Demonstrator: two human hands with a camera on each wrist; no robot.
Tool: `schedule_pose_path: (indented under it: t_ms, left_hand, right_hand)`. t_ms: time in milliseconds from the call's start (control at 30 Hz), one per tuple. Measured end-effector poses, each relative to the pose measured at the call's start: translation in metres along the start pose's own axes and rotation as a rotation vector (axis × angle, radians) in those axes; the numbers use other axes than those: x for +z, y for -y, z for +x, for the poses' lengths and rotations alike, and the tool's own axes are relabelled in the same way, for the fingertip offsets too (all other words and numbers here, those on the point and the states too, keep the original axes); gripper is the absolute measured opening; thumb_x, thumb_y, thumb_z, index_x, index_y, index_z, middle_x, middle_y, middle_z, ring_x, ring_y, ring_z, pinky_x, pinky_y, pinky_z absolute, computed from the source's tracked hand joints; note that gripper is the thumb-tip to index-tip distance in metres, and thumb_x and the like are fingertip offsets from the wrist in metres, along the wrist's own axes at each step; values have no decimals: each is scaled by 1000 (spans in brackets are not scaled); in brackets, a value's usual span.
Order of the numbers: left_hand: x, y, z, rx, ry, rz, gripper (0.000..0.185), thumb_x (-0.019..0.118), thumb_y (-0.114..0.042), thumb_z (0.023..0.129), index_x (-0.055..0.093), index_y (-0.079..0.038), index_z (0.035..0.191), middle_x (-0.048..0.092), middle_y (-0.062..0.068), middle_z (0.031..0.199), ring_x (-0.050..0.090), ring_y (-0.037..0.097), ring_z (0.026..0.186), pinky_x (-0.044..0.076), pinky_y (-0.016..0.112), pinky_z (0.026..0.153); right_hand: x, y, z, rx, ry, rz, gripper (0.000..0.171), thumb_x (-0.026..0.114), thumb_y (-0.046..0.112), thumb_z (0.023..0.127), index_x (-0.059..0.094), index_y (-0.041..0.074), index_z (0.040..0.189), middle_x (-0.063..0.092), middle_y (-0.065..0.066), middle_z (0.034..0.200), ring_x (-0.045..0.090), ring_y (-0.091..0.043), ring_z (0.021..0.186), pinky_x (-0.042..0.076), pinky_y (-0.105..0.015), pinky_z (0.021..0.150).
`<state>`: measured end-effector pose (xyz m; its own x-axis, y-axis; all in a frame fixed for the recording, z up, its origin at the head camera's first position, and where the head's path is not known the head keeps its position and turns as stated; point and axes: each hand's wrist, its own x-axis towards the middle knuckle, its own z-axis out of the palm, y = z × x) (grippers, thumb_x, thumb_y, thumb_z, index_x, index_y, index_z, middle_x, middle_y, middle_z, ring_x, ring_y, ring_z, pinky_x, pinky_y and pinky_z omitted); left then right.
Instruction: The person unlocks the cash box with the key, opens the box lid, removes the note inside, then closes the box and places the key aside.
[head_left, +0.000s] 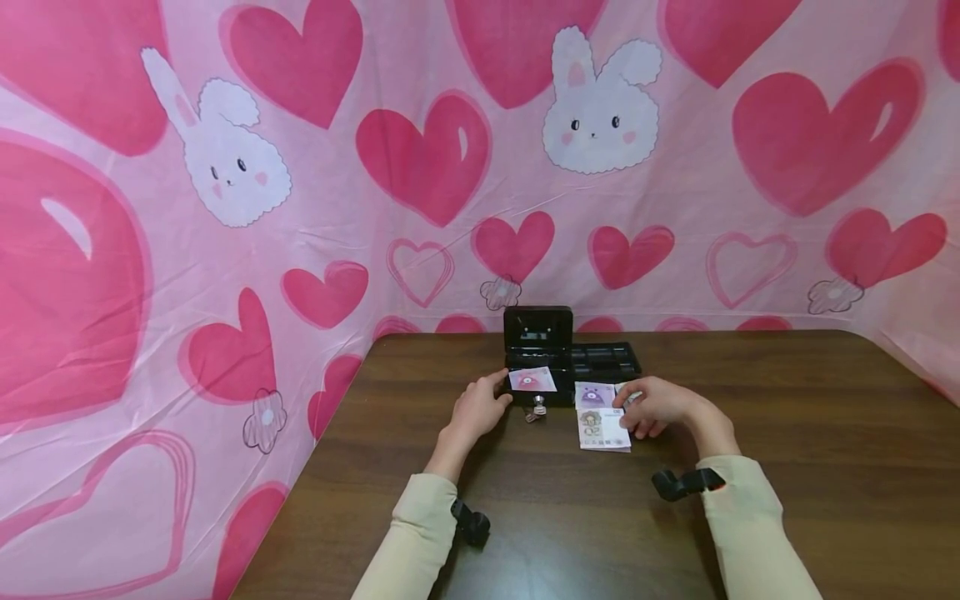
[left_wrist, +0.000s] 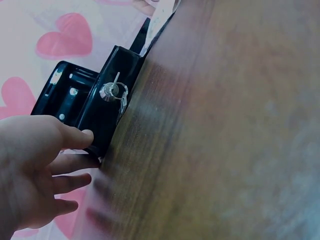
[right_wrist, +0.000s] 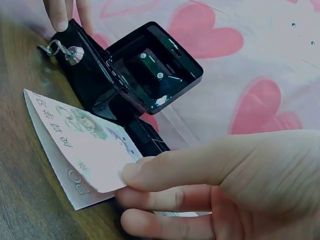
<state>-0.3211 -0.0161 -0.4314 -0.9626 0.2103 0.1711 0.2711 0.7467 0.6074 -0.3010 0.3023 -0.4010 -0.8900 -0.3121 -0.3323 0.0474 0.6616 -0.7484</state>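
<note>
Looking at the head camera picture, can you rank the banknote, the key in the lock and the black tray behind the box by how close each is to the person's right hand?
1. Banknote: held by the right hand.
2. Black tray: behind the hand, beside the open cash box.
3. Key: off to its left, at the box's front.

Around my work area: table and backdrop.
I see a dark brown wooden table [head_left: 787, 433] and, behind and to the left of it, a pink cloth backdrop [head_left: 135, 275] printed with red hearts, white bunnies [head_left: 600, 108] and small flowers; a black tray [head_left: 606, 360] lies near the table's far edge.
</note>
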Motion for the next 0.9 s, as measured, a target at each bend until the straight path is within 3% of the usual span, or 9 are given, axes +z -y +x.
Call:
schedule_pose_path:
  t_ms: [200,433,667,900]
  left_hand:
    - [-2,0,-1,1,-8,1,49,65,-19,96,55,-13,143,64,15,134,61,32,123,49,56,98]
    - [-1,1,-1,1,-3,-8,50,65,-20,96,54,-13,144,63,14,135,61,31,124,48,56,99]
    - [-1,1,-1,-3,-4,-16,50,64,-20,96,53,-14,144,63,13,136,60,31,126,47,56,101]
    - [-1,0,-2,-14,2,-35,50,64,-18,96,53,-14,145,63,14,135,60,33,125,45,55,103]
  right_hand:
    - [-2,5,-5,14,-30,-53,34,72,19,87,63,6,118,66,-6,78,63,-18,63,52,-32,60]
    - [-5,12,-6,-116,-159,-86,34,68,15,90,62,0,120,65,-10,83,60,-21,64,47,-31,54]
    - [6,21,5,-258,-315,-130,27,65,12,91,65,-5,112,69,-17,88,62,-24,64,51,-32,60]
    - [19,35,20,-289,-432,-179,25,63,14,94,67,0,113,71,-17,99,62,-18,69,54,-29,64]
